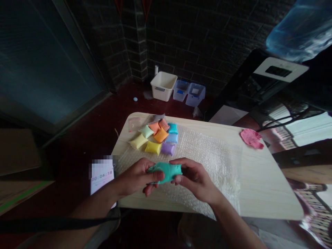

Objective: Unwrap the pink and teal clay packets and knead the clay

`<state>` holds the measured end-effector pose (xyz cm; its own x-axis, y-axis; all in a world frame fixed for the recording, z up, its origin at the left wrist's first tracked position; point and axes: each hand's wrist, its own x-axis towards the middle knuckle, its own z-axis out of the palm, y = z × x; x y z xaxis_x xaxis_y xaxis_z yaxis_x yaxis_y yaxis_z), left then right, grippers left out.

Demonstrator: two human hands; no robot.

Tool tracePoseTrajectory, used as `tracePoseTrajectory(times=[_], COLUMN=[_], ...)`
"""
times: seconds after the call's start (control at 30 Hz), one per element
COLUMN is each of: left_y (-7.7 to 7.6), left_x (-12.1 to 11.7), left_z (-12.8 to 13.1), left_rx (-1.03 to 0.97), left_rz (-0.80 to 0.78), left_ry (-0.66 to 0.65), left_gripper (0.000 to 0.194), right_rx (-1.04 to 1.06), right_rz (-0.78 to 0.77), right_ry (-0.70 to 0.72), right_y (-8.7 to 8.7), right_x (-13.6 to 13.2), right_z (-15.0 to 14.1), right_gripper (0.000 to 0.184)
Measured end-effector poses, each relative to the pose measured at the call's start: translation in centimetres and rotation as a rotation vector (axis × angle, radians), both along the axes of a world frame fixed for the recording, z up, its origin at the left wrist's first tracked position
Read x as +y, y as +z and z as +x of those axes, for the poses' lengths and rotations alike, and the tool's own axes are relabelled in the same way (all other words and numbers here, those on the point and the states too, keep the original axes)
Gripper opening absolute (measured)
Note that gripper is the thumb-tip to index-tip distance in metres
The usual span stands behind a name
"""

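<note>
Both hands are holding a green packet [167,172] above the near part of the counter [261,180]. The left hand [141,174] is grasping the packet's left end, its thumb lying across the surface; the right hand [198,180] is grasping the right end, its grip pinching the edge between thumb and fingers. Bubble wrap [207,155] is spreading over the middle of the counter, partly beneath the hands. Beyond the left hand, a cluster of coloured packets is lying close together, including a yellow packet [153,148], a purple packet [168,149], an orange packet [161,135] and a pale green packet [146,131]. A crumpled pink item [251,138] is resting near the far right corner. At lower left, a phone [102,176] is displaying 00:04:18. On the floor beyond, 1 white bin [163,86] is standing beside 2 clear bins [195,95].
</note>
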<state>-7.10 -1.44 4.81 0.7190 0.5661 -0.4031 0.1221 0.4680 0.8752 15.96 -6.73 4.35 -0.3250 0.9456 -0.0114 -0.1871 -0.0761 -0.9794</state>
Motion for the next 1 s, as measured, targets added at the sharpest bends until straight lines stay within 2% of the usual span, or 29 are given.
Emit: tracePoseTrajectory(times=[0.13, 0.23, 0.33, 0.43, 0.57, 0.67, 0.83, 0.9, 1.0], left_y=[-0.1, -0.2, -0.3, -0.3, -0.1, 0.1, 0.6, 0.7, 0.6], left_x=[0.2, 0.0, -0.1, 0.0, 0.1, -0.1, -0.1, 0.2, 0.5], left_z=[0.4, 0.7, 0.6, 0.3, 0.0, -0.1, -0.8, -1.0, -0.7], left_rx=[0.13, 0.225, 0.278, 0.225, -0.014, -0.137, -0.183, -0.128, -0.061], left_rz=[0.145, 0.236, 0.275, 0.255, 0.153, 0.094, 0.009, 0.042, 0.135], left_ry=[0.098, 0.162, 0.182, 0.147, 0.092, 0.056, -0.024, -0.026, 0.039], left_gripper=[0.048, 0.048, 0.049, 0.053, 0.059, 0.062, 0.062, 0.058, 0.043], right_rx=[-0.239, -0.48, -0.592, -0.429, 0.023, 0.196, 0.268, 0.229, 0.143], right_rz=[0.064, 0.182, 0.279, 0.217, -0.029, -0.114, -0.148, -0.145, -0.109], right_ry=[-0.103, -0.158, -0.201, -0.207, -0.059, 0.01, 0.038, 0.009, -0.07], right_y=[-0.6, -0.8, -0.7, -0.6, -0.6, -0.5, -0.1, 0.1, 0.2], right_x=[0.0, -0.1, -0.3, -0.1, 0.4, 0.6, 0.4, 0.4, 0.6], right_z=[-0.1, -0.2, -0.2, -0.2, -0.2, -0.3, -0.5, -0.4, 0.0], right_gripper=[0.039, 0.04, 0.038, 0.035, 0.031, 0.028, 0.026, 0.025, 0.024])
